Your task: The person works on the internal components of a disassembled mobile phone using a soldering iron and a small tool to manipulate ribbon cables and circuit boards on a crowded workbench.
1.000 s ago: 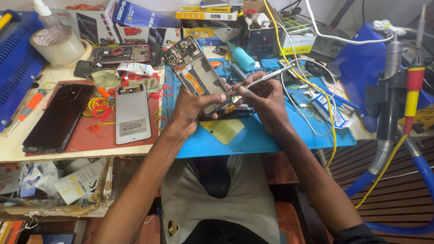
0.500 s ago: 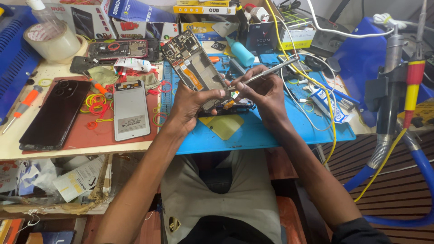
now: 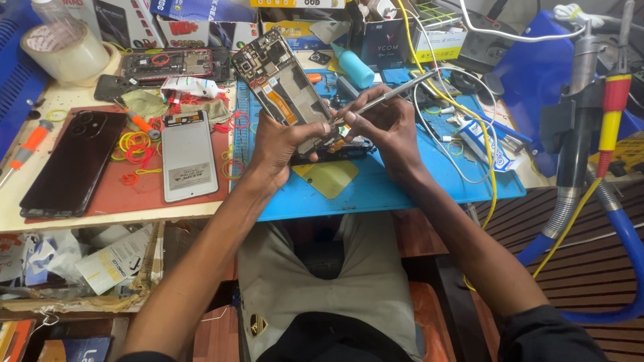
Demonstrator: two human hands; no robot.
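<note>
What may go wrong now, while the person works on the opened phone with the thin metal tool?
1. The metal tool in the right hand might slip and scratch parts inside the opened phone.
2. The left hand holds the phone tilted above the blue mat; it could drop.
3. The white cable lies near the right hand and might snag.

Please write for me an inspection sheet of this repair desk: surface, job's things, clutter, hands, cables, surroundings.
Surface: blue mat over a wooden desk.
Job's things: opened phone frame, tilted up; metal tool, tip at the frame's lower end.
Clutter: black phone, white phone panel, rubber bands, tape roll, orange screwdriver.
Hands: left hand holds the frame; right hand holds the tool.
Cables: yellow cable and white cable across the mat.
Surroundings: boxes behind; blue hose at right.
</note>
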